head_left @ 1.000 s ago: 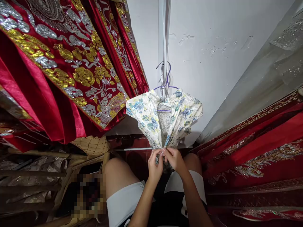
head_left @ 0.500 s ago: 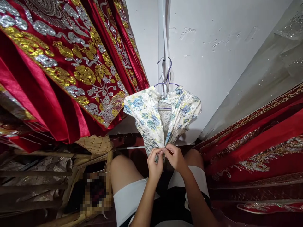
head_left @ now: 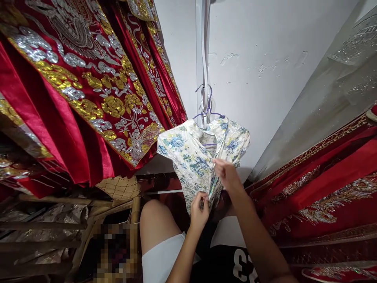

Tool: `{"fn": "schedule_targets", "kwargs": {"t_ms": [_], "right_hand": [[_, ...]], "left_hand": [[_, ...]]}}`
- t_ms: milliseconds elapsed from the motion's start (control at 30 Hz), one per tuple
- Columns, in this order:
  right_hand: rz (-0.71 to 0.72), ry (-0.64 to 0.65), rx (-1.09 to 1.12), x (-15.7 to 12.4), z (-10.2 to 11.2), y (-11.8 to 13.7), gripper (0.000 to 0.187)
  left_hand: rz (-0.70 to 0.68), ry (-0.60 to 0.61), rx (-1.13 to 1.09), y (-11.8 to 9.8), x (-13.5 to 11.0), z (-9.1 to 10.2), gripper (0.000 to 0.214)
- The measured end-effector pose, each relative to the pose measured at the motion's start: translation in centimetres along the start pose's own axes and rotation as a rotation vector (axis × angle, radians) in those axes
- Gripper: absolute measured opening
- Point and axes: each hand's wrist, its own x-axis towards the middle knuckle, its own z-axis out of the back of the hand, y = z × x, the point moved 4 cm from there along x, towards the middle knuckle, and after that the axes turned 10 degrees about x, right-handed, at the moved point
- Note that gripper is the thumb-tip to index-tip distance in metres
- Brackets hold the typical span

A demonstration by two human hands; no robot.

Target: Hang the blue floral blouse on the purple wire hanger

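Note:
A short-sleeved floral dress point(head_left: 191, 157), white with blue flowers, hangs on a purple wire hanger point(head_left: 209, 103) in front of me. Its front is open at the neck, and the lower part drops out of sight behind my hands. My left hand point(head_left: 200, 206) pinches the front edge low down, thumb against fingers. Higher up, my right hand point(head_left: 226, 173) is closed on the front edge near the chest. Any fastening under the fingertips is too small to make out.
White straps point(head_left: 204, 51) run down the wall point(head_left: 253, 35) to the hanger. A red garment with gold and silver sequins point(head_left: 114, 106) hangs left, and red beaded cloth point(head_left: 338, 184) hangs right beside sheer white fabric point(head_left: 318, 82). At lower left stands a wooden chair point(head_left: 136, 212).
My right hand has moved up along the dress front, away from my left, which has shifted slightly down. The neck opening looks narrower. The whole view has shifted a little.

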Motion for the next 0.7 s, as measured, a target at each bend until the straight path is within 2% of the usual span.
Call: {"fn": "schedule_targets", "kwargs": {"t_ms": [100, 167, 233, 300, 333, 400, 467, 533, 600, 700], "right_hand": [[0.131, 0.102, 0.034, 3.4, -3.6, 5.0, 0.033], [0.202, 0.164, 0.047, 4.3, -5.6, 7.2, 0.031], [0.255, 0.208, 0.023, 4.0, -6.8, 8.1, 0.028], [0.296, 0.218, -0.023, 3.1, -7.1, 8.0, 0.026], [0.315, 0.207, -0.044, 2.5, -7.0, 7.7, 0.025], [0.344, 0.169, -0.09, 1.4, -6.4, 7.2, 0.023], [0.366, 0.133, -0.131, 0.8, -5.9, 7.1, 0.021], [0.385, 0.137, -0.16, 0.6, -5.8, 7.4, 0.021], [0.415, 0.177, -0.178, 0.8, -6.2, 8.0, 0.021], [0.462, 0.223, -0.213, 1.8, -6.9, 8.4, 0.02]], "left_hand": [[-0.008, 0.002, 0.003, 0.5, -0.4, -0.7, 0.015], [-0.024, 0.031, -0.006, 0.3, -0.4, -0.9, 0.016], [-0.032, 0.117, -0.026, -0.4, 0.4, -0.7, 0.018], [-0.039, 0.2, -0.058, -1.9, 2.3, 0.2, 0.015], [-0.056, 0.216, -0.083, -2.9, 3.6, 1.0, 0.013], [-0.127, 0.151, -0.133, -5.7, 7.2, 3.2, 0.03], [-0.254, 0.005, -0.17, -9.1, 11.0, 5.8, 0.038], [-0.387, -0.094, -0.072, -12.4, 14.4, 7.6, 0.038], [-0.53, -0.082, 0.078, -15.3, 16.8, 8.2, 0.029], [-0.644, -0.039, 0.25, -18.0, 18.4, 7.9, 0.016]]}}
